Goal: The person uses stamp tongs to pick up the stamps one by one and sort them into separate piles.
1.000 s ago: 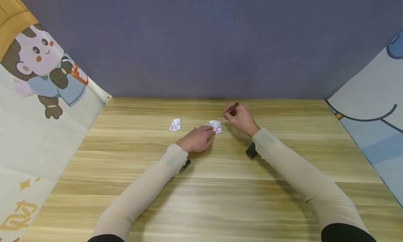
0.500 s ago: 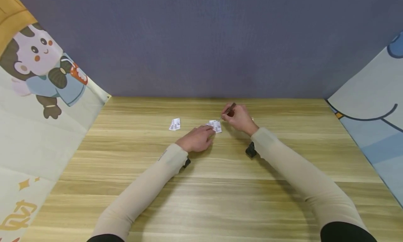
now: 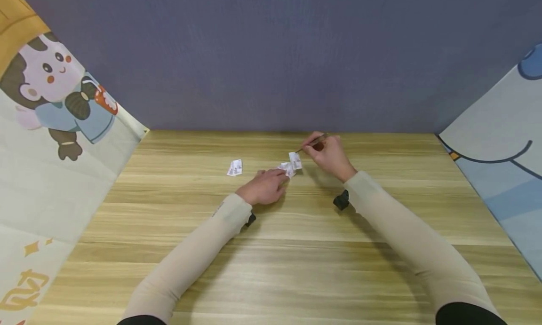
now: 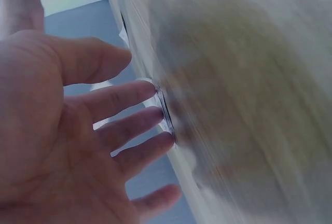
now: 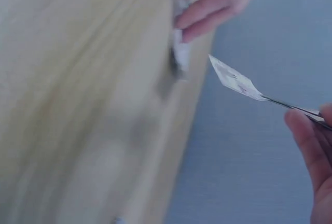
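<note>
Tweezers [image 3: 316, 141] are pinched between the thumb and fingers of my right hand [image 3: 333, 159]. Their tips grip the edge of a small printed white paper slip [image 5: 237, 81], raised off the table in the right wrist view. Below it lie other printed slips [image 3: 286, 166], partly covered by the fingertips of my left hand [image 3: 263, 187]. In the left wrist view that hand's fingers [image 4: 135, 120] are extended, their tips touching the slips on the tabletop. How many slips lie under them I cannot tell.
To the left on the wooden table [image 3: 271, 268], overlapping paper slips [image 3: 235, 167] lie flat. A dark blue-grey panel [image 3: 279, 57] stands along the table's far edge. Printed cartoon sheets flank both sides.
The tweezers moved left onto the slips and took hold of one. Now my right hand has drawn back up and right, lifting that slip. My left hand has stayed in place.
</note>
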Demonstrator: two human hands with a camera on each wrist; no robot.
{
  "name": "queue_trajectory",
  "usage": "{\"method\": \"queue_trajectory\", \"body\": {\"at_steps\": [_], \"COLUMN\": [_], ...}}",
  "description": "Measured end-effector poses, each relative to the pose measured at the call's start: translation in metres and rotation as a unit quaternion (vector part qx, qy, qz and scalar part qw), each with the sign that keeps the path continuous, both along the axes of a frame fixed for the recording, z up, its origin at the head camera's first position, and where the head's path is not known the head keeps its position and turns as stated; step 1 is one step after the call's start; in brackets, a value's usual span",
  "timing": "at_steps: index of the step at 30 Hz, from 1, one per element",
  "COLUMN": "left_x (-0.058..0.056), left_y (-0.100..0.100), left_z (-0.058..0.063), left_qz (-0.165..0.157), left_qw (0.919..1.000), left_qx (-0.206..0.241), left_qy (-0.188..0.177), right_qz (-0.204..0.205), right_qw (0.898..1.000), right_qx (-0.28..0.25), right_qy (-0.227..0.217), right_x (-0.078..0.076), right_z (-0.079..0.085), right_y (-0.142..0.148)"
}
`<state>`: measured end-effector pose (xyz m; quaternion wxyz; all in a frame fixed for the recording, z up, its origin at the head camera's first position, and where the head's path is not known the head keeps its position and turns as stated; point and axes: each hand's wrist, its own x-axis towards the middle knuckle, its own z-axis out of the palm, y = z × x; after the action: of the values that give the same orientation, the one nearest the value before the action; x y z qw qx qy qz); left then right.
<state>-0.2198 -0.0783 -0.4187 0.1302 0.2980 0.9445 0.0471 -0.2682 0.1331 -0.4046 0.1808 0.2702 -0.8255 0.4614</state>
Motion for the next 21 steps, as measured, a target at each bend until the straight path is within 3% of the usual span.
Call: {"method": "queue_trajectory", "body": {"at_steps": [5, 12, 21], "left_x": [0.0, 0.0, 0.002], "left_y": [-0.004, -0.012, -0.026], "left_z": [0.003, 0.018, 0.034], "left_qz": [0.009, 0.006, 0.02], "left_qw": [0.9996, 0.9965, 0.993], "left_qx": [0.026, 0.072, 0.095], "left_qy": [0.011, 0.041, 0.066], "right_qz": [0.008, 0.024, 0.035], "right_qw": [0.998, 0.993, 0.988], "right_qx": [-0.054, -0.082, -0.103], "right_qy": [0.036, 0.083, 0.106], "right_x": [0.01, 0.042, 0.053], "right_z": [0.021, 0.06, 0.074], "right_y": [0.001, -0.005, -0.016]}}
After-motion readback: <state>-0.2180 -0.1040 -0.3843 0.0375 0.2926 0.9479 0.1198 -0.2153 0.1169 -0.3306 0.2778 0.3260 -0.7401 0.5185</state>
